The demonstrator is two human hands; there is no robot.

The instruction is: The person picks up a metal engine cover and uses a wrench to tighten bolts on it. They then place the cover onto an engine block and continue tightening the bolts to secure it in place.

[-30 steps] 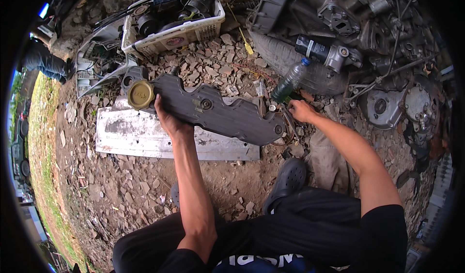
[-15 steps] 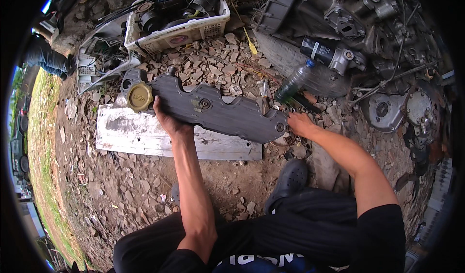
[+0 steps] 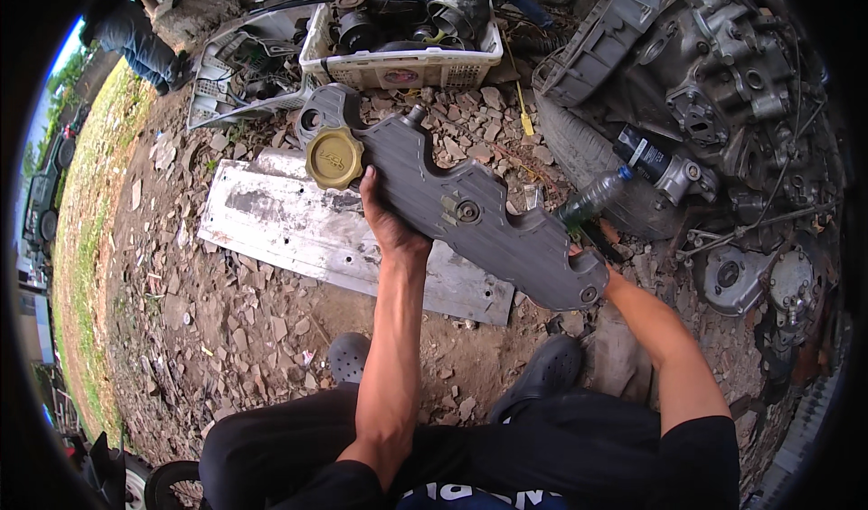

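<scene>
A long dark-grey engine valve cover [image 3: 452, 189] with a scalloped upper edge and a round gold oil filler cap [image 3: 334, 158] is held slanting in front of me. My left hand [image 3: 395, 228] is closed on its lower edge beside the cap, thumb in front and the other fingers behind. At the lower right end of the cover, my right hand [image 3: 604, 278] reaches in partly behind it. Most of its fingers are hidden there, so whether they grip the cover does not show. Beneath the cover lies a whitish, stained metal plate [image 3: 298, 239] on stony ground.
A white crate [image 3: 398, 74] of parts stands beyond, with a broken crate [image 3: 212, 94] beside it. Right of the cover are a plastic bottle [image 3: 597, 193], a dark cylindrical filter [image 3: 644, 153], a tyre [image 3: 588, 162] and an engine block [image 3: 714, 67]. Another person's legs [image 3: 145, 49] show far left.
The valve cover has tilted, its right end dropping lower, and appears larger. My right hand has gone farther behind that end. The whole view has shifted, with the surroundings moving right and down.
</scene>
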